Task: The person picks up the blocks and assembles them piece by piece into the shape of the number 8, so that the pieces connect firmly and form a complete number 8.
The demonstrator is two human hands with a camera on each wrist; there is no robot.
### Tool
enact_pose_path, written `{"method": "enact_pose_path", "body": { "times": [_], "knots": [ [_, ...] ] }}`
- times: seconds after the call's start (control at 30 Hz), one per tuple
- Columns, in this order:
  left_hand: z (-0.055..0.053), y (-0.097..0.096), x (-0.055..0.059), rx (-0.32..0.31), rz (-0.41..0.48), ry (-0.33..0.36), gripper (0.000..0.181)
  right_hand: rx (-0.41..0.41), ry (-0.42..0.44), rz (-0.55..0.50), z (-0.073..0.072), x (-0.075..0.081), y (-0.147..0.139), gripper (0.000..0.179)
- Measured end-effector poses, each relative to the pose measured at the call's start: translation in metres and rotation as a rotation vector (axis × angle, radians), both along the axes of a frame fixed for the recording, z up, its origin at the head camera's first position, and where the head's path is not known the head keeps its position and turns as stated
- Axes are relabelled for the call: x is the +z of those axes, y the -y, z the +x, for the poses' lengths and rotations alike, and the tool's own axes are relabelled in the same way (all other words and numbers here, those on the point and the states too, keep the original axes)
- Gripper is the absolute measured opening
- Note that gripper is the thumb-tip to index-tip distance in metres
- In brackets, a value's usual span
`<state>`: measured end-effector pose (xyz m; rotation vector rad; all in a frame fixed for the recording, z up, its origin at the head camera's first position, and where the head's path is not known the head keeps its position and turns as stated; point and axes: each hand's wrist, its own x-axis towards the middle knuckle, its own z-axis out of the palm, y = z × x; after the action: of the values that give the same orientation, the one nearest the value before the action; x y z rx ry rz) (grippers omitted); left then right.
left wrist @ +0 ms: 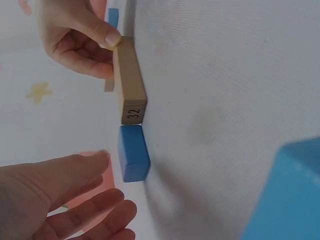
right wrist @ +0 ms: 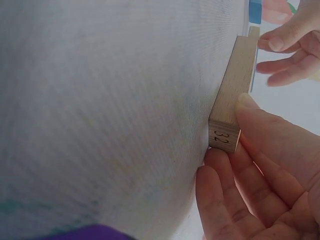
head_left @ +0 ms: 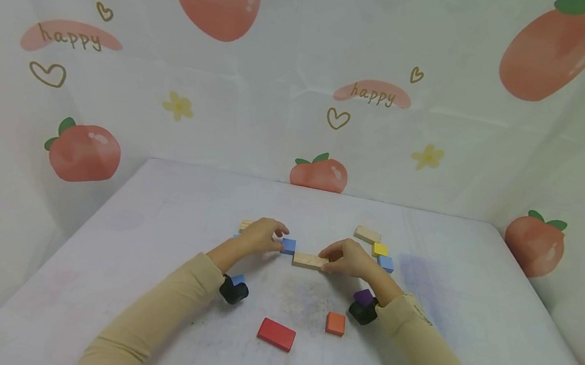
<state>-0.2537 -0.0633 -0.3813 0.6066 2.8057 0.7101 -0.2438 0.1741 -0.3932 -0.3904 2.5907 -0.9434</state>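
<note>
At mid-table a plain wooden block [head_left: 308, 261] marked 32 lies flat, its end up against a small blue block [head_left: 289, 246]. My right hand [head_left: 347, 258] pinches the wooden block's right end between thumb and fingers. In the right wrist view, the thumb [right wrist: 272, 135] presses the near side of the wooden block [right wrist: 232, 90] while the fingertips curl behind its numbered end. Beside the blue block [left wrist: 134, 152] my left hand [left wrist: 75, 200] hovers with loosely bent fingers and a gap to the block, holding nothing.
Another wooden block [head_left: 246, 225] lies partly behind the left hand. At right sit a wooden block [head_left: 367, 235], a yellow block [head_left: 380, 250] and a blue one [head_left: 385, 263]. Nearer are purple [head_left: 363, 296], orange [head_left: 335, 323] and red [head_left: 276, 334] blocks, and a blue block [head_left: 238, 279] by the left wrist.
</note>
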Motion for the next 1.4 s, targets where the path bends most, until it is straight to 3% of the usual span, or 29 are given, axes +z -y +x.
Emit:
{"method": "enact_pose_path", "body": {
  "times": [0.47,0.7,0.9,1.2,1.4],
  "knots": [
    [0.013,0.018,0.01,-0.067,0.119,-0.044,0.034,-0.001,0.006,-0.011,0.0,0.001,-0.001,0.026],
    [0.023,0.03,0.014,-0.079,0.156,-0.021,0.034,-0.015,0.018,-0.022,0.001,0.002,0.0,0.026],
    [0.031,0.042,0.009,-0.098,0.175,0.003,0.034,-0.014,0.015,-0.025,0.001,0.0,0.0,0.025],
    [0.04,0.061,0.002,-0.074,0.176,0.07,0.035,-0.032,0.024,-0.019,0.001,-0.001,0.0,0.025],
    [0.048,0.074,-0.003,-0.088,0.193,0.095,0.036,0.015,-0.02,-0.026,0.001,-0.003,-0.001,0.025]
  ]
}}
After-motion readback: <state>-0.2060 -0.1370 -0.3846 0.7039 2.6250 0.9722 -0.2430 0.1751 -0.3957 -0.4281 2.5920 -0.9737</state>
